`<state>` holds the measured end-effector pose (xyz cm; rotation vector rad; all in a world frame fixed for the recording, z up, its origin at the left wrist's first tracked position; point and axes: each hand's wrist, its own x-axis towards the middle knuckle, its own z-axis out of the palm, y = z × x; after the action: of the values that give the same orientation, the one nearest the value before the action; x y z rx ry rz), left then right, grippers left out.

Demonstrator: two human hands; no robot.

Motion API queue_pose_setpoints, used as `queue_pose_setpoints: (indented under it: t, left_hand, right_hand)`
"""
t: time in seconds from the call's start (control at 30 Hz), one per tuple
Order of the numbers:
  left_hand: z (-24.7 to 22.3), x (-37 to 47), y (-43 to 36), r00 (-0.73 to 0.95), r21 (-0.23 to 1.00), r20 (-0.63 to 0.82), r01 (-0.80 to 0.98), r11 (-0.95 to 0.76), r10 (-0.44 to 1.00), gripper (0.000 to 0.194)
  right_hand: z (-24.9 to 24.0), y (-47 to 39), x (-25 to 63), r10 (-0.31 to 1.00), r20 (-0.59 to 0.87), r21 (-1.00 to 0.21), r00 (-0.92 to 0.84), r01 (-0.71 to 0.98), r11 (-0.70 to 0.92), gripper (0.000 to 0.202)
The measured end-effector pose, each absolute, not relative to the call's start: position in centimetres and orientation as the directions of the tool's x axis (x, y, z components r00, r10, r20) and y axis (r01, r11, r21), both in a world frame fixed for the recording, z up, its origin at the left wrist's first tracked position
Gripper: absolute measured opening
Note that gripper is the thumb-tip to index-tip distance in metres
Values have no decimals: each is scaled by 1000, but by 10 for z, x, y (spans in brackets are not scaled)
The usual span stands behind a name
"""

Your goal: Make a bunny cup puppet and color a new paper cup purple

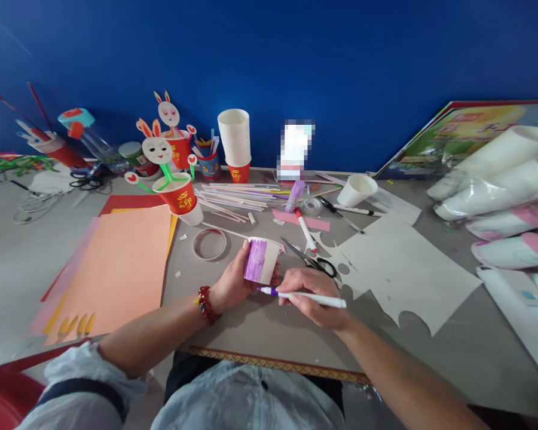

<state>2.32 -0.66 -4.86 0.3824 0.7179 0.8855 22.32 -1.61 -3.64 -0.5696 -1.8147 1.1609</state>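
Note:
My left hand (pixel 234 280) is closed round a white paper cup (pixel 269 264), which leans slightly over the table. A broad band of purple colouring covers the cup's left side; the rest of the side I see is white. Between the fingers of my right hand (pixel 311 292) is a purple marker (pixel 318 298) with a white barrel. Its uncapped tip points left, just below the cup's base, and I cannot tell whether it touches anything. Black-handled scissors (pixel 325 266) lie beyond my right hand, and a roll of tape (pixel 209 244) lies beyond my left.
Coloured paper sheets (pixel 116 269) lie at left, cut white paper (pixel 399 263) at right. Rabbit figures on red cups (pixel 178 199), a tall cup stack (pixel 234 140) and a lit phone (pixel 296 146) stand at the back. Paper sticks (pixel 233 196) and a red marker (pixel 305 231) lie mid-table.

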Motion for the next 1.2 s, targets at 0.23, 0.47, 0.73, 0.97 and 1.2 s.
queue_pose_setpoints:
  t: [0.23,0.47,0.73,0.97,1.2]
  left_hand:
    - [-43,26,-7,395,573,-402,-596,563,826,60]
    - [-48,24,-8,414,599,-405,-553,579,815,67]
    - [-49,25,-8,500,637,-287,-538,553,817,79]
    - [-47,23,-10,490,621,-344,-521,585,801,69]
    - [-44,26,-10,425,667,-347,-515,539,836,68]
  right_hand:
    - [-34,-17,223,840,365,-920,-401,-19,391,15]
    - [-32,-16,227,818,343,-936,-463,-96,338,13]
    - [-37,-13,228,827,302,-951,-473,-96,293,14]
    - [-35,-11,232,919,307,-950,-248,-29,309,13]
    - [-32,-15,233,872,333,-926,-357,51,375,12]
